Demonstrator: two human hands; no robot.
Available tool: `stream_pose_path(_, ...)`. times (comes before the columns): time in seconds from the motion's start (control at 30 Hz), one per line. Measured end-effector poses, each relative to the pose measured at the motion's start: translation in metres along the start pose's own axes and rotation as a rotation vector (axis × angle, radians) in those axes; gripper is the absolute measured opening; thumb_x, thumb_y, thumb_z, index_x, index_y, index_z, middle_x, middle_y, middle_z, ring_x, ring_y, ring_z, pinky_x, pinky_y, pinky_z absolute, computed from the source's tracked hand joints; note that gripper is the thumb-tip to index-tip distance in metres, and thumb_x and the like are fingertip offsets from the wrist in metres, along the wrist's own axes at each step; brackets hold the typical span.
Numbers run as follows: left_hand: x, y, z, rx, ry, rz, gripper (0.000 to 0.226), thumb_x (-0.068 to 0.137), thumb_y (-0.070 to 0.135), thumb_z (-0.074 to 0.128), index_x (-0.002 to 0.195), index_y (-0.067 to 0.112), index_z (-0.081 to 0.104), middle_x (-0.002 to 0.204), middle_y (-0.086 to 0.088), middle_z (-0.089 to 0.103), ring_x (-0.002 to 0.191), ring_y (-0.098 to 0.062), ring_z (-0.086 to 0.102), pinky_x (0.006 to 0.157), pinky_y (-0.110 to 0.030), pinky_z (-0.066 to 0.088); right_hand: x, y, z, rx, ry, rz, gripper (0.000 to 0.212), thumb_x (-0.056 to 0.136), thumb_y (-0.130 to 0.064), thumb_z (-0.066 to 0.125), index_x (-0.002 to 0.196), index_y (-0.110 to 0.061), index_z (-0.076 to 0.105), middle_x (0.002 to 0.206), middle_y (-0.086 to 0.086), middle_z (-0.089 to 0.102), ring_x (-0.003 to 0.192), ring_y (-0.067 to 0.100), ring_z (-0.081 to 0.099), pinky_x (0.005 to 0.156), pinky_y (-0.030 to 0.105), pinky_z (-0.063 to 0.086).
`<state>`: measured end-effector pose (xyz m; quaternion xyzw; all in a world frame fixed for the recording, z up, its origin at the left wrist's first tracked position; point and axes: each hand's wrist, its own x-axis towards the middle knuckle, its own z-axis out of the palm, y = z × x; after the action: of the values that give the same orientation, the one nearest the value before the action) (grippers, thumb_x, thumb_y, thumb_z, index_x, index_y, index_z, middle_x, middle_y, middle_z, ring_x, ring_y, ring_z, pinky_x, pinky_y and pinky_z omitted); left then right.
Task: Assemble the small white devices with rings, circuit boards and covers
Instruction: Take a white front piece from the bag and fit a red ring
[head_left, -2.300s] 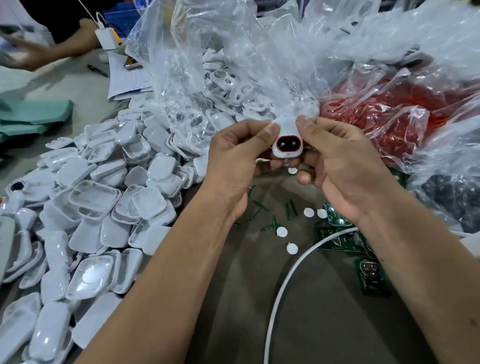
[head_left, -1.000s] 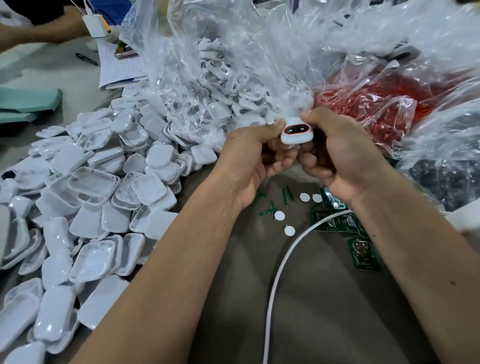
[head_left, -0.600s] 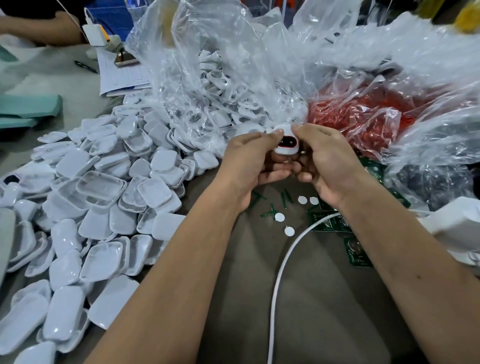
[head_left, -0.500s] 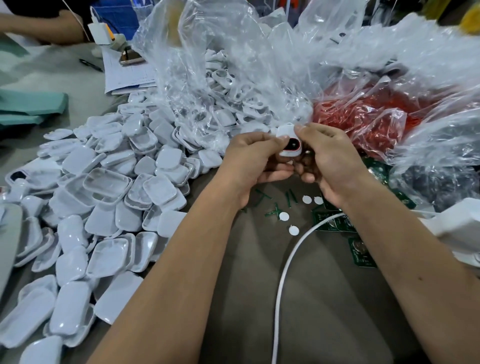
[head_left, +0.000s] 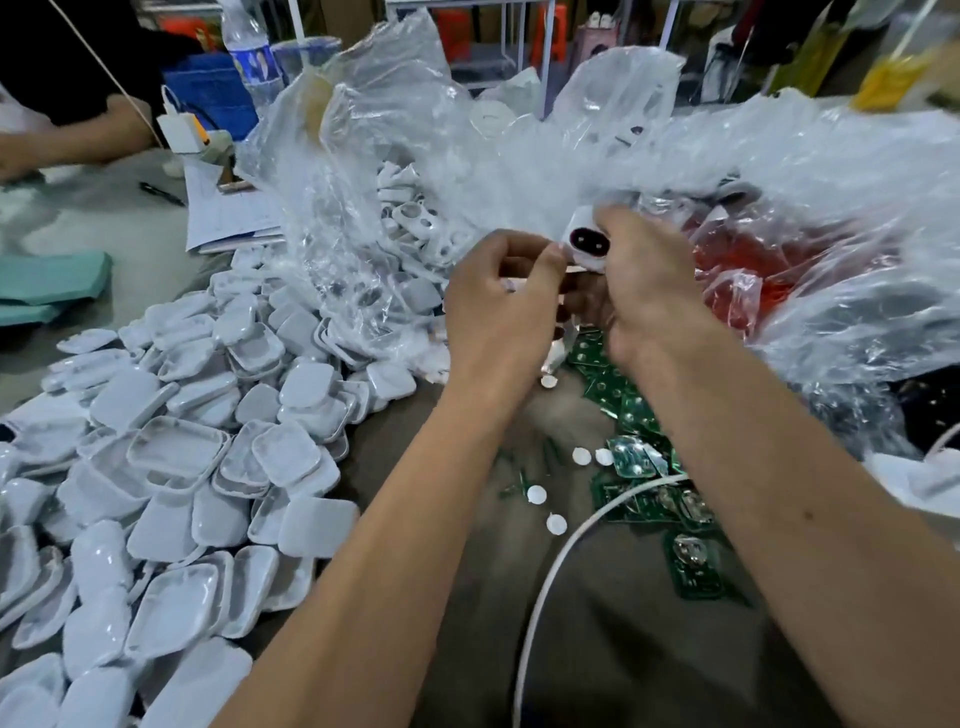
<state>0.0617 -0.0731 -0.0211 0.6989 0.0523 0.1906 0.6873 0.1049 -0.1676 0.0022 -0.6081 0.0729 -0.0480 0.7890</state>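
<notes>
Grey worktable (head_left: 649, 649) at frame bottom; white covers (head_left: 176, 467) heaped left. Right hand (head_left: 639, 280) grips white device (head_left: 587, 241) at centre. Left hand (head_left: 498, 296) pinches its edge.

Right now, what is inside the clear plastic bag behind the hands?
Through the clear plastic bag show white housing pieces with paired round holes. Crumpled, glaring film hides the contents deeper in. The red mass sits under plastic further right; whether that is a separate bag is unclear.

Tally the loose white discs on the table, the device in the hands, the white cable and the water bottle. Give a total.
White discs: 5
White device, held: 1
White cable: 1
Water bottle: 1
Total: 8
</notes>
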Motion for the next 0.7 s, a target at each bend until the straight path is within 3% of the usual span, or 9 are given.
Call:
stream_pose_path(0.07,0.023,0.014,0.015,0.06,0.041,0.061,0.006,0.093,0.019,0.067,0.088,0.017,0.07,0.085,-0.002,0.075,0.081,-0.026,0.074,0.074,-0.048,0.061,0.025,-0.017,0.01,0.028,0.124,-0.001,0.015,0.094,-0.008,0.057,0.08,-0.008,0.058,0.061,0.008,0.062,0.044,0.021,0.059,0.044,0.029,0.052)
stream_pose_path(0.17,0.055,0.032,0.037,0.171,0.074,0.157,0.011,0.087,0.012,0.064,0.083,0.021,0.067,0.078,0.004,0.071,0.076,-0.02,0.072,0.075,-0.044,0.06,0.07,-0.041,0.021,-0.018,0.302,0.008,0.012,0.091,-0.003,0.058,0.081,-0.007,0.062,0.05,0.006,0.064,0.033,0.017,0.057,0.045,0.026,0.05)
stream_pose_path(0.27,0.08,0.036,0.056,0.418,0.073,0.315,0.015,0.082,0.007,0.06,0.087,0.018,0.07,0.08,0.008,0.068,0.081,-0.014,0.065,0.077,-0.035,0.055,0.121,-0.06,0.02,-0.178,0.368,-0.045,0.012,0.095,-0.008,0.053,0.102,-0.009,0.062,0.086,0.008,0.073,0.058,0.021,0.062,0.053,0.027,0.05)
stream_pose_path(0.37,0.105,0.027,0.076,0.747,-0.033,0.445,0.026,0.083,0.008,0.058,0.104,0.017,0.071,0.104,-0.001,0.071,0.099,-0.022,0.063,0.085,-0.032,0.05,0.167,-0.074,0.008,-0.417,0.31,-0.084,0.005,0.098,-0.013,0.052,0.102,-0.013,0.05,0.119,0.013,0.066,0.087,0.026,0.063,0.076,0.029,0.055)
stream_pose_path(0.4,0.112,0.022,0.081,0.877,-0.078,0.501,0.03,0.083,0.011,0.059,0.11,0.018,0.069,0.112,-0.004,0.068,0.106,-0.025,0.06,0.089,-0.031,0.047,0.179,-0.079,0.002,-0.502,0.292,-0.093,0.004,0.099,-0.01,0.05,0.095,-0.011,0.049,0.116,0.017,0.064,0.08,0.025,0.06,0.068,0.023,0.052)
stream_pose_path(0.47,0.128,0.013,0.091,1.045,-0.194,0.597,0.043,0.084,0.017,0.062,0.127,0.018,0.062,0.129,-0.006,0.061,0.124,-0.028,0.048,0.098,-0.032,0.044,0.199,-0.089,-0.007,-0.79,0.226,-0.131,0.024,0.099,-0.006,0.049,0.076,-0.008,0.044,0.093,0.019,0.059,0.06,0.019,0.051,0.047,0.019,0.044)
stream_pose_path(0.57,0.149,0.002,0.094,1.186,-0.385,0.55,0.063,0.085,0.028,0.066,0.144,0.016,0.048,0.151,-0.004,0.046,0.145,-0.031,0.026,0.11,-0.042,0.04,0.217,-0.1,-0.009,-1.172,0.098,-0.091,0.027,0.1,-0.003,0.052,0.074,-0.005,0.05,0.07,0.017,0.057,0.044,0.021,0.047,0.042,0.021,0.038)
stream_pose_path(0.63,0.161,-0.005,0.089,1.237,-0.438,0.434,0.068,0.087,0.04,0.066,0.148,0.018,0.045,0.153,-0.005,0.042,0.148,-0.034,0.02,0.114,-0.046,0.034,0.228,-0.094,-0.007,-1.218,-0.007,-0.037,0.025,0.104,-0.002,0.053,0.078,-0.002,0.052,0.071,0.018,0.056,0.042,0.021,0.044,0.038,0.019,0.032)
stream_pose_path(0.7,0.17,-0.012,0.083,1.23,-0.449,0.359,0.071,0.086,0.04,0.064,0.151,0.023,0.041,0.153,-0.006,0.041,0.148,-0.036,0.019,0.117,-0.047,0.031,0.236,-0.087,0.001,-1.172,-0.054,-0.027,0.017,0.101,-0.004,0.063,0.086,0.0,0.059,0.079,0.019,0.06,0.045,0.018,0.049,0.041,0.023,0.037)
